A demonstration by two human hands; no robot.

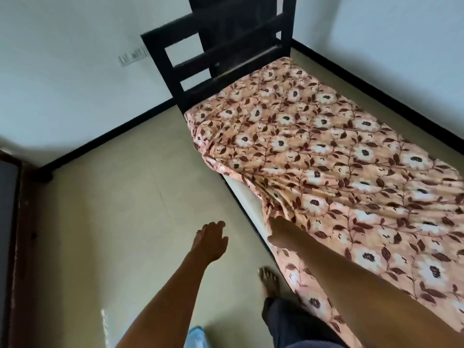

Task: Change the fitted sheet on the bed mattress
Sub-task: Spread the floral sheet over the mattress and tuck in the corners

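Right hand [278, 232], on the forearm closest to the lens, sits at the near side edge of the peach fitted sheet with brown-and-white flower print [339, 146]. Its fingers are hidden behind the knuckles; cloth folds converge on them, but whether they pinch cannot be told. Sheet spreads beyond and to the right of these fingers, covering the bed top; its edge is lifted just ahead of them. Beige tiled floor [113, 209] lies beneath the left hand [212, 241], which hovers with fingers straight, close together, holding nothing. Black wooden slatted headboard [226, 59] stands well beyond both sets of fingers. Bare white mattress side [244, 197] shows just ahead of the right fingers. Bare foot [270, 278] stands below them, on the floor.
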